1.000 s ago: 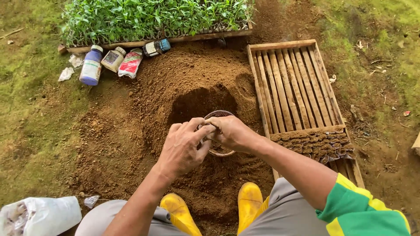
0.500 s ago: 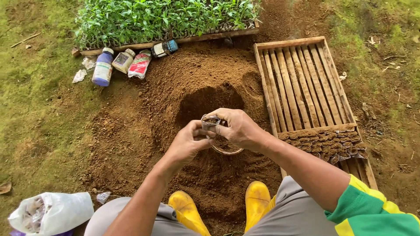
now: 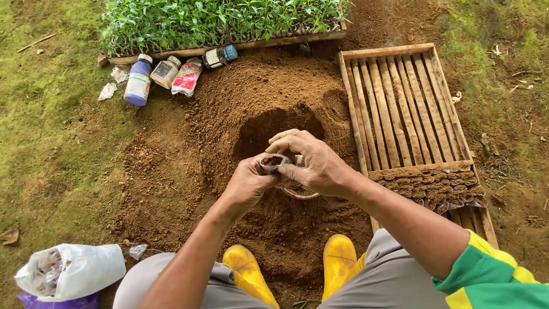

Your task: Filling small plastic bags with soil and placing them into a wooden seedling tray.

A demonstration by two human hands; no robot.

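Observation:
Both hands meet over a mound of brown soil [image 3: 269,109]. My left hand [image 3: 247,183] grips a small clear plastic seedling bag [image 3: 273,163] filled with soil. My right hand [image 3: 313,162] curls over the bag's top, fingers on its rim. Just below the hands a round clear-rimmed container [image 3: 300,194] sits half buried in the soil, mostly hidden. A scooped hollow in the mound lies right behind the hands.
A wooden slatted tray [image 3: 403,109] lies on the right with several filled bags [image 3: 434,189] in rows at its near end. Green seedlings [image 3: 223,20] stand at the back. Bottles and packets [image 3: 166,71] lie far left. A white plastic sack [image 3: 71,272] rests near my left knee. My yellow boots [image 3: 337,260] stand below.
The hands have lifted the small bag slightly higher and closer together. The right hand's fingers have shifted onto the bag's top.

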